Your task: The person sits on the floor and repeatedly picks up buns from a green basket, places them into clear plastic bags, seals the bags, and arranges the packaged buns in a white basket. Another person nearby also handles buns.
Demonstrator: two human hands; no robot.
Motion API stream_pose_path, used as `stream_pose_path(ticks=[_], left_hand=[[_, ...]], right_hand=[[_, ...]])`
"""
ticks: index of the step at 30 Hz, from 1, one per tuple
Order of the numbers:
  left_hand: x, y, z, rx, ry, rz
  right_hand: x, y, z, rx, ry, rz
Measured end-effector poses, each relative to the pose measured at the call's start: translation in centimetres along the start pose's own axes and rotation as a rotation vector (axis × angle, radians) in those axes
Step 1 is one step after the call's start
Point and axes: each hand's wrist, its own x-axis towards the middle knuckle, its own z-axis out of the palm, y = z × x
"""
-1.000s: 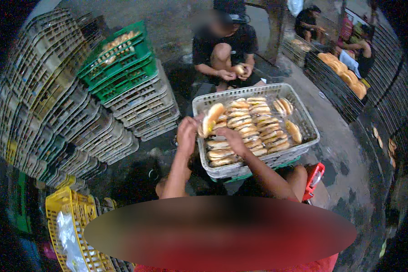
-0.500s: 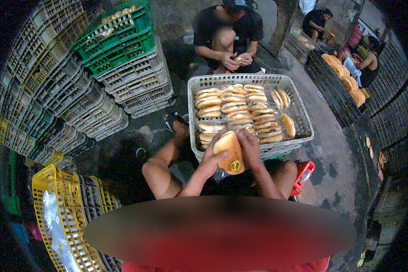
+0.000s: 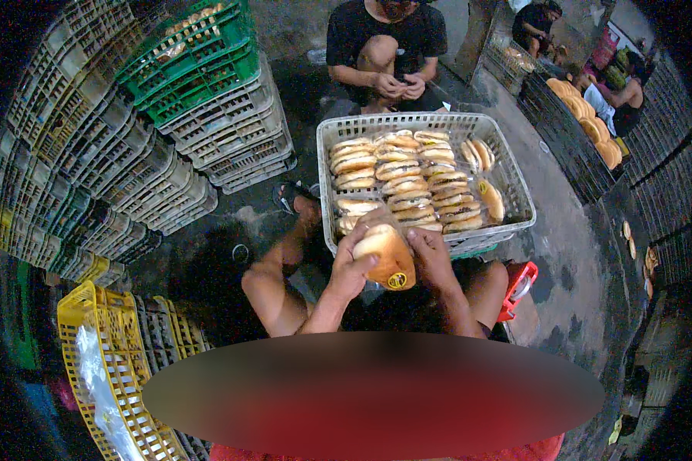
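Note:
A golden-brown bun (image 3: pixel 386 257) in a clear plastic bag, with a round yellow sticker near its lower end, is held over my lap. My left hand (image 3: pixel 351 269) wraps round its left side, the thumb lying across the front. At the bun's upper right, my right hand (image 3: pixel 432 257) is closed, its fingers pinching what looks like the bag's edge; the fingertips are partly hidden. Just beyond my hands stands a grey plastic crate (image 3: pixel 521 224) holding rows of bagged, filled buns (image 3: pixel 398 170). Two buns at its right side lie turned differently from the rows.
Tall stacks of grey crates (image 3: pixel 234 146), topped by green crates (image 3: pixel 196 77), stand at left. A yellow crate (image 3: pixel 108 338) with plastic bags is near left. A red scale (image 3: pixel 519 290) sits by my right knee. Opposite sits a person (image 3: pixel 384 46); others work far right beside unbagged buns (image 3: pixel 577 107).
My right hand has shifted slightly right and down along the bun's edge. The bun has tilted a little. The pale item in the opposite person's fingers no longer shows.

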Motion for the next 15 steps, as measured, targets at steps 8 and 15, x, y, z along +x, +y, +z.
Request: stream_pose_path(ticks=[8,15], left_hand=[[0.3,0.0,1.2,0.212,-0.063,0.103],[0.4,0.0,0.6,0.165,-0.035,-0.055]], right_hand=[[-1.9,-2.3,-0.1,0.055,0.051,-0.29],[-2.1,-3.3,-0.2,0.111,-0.055,-0.317]])
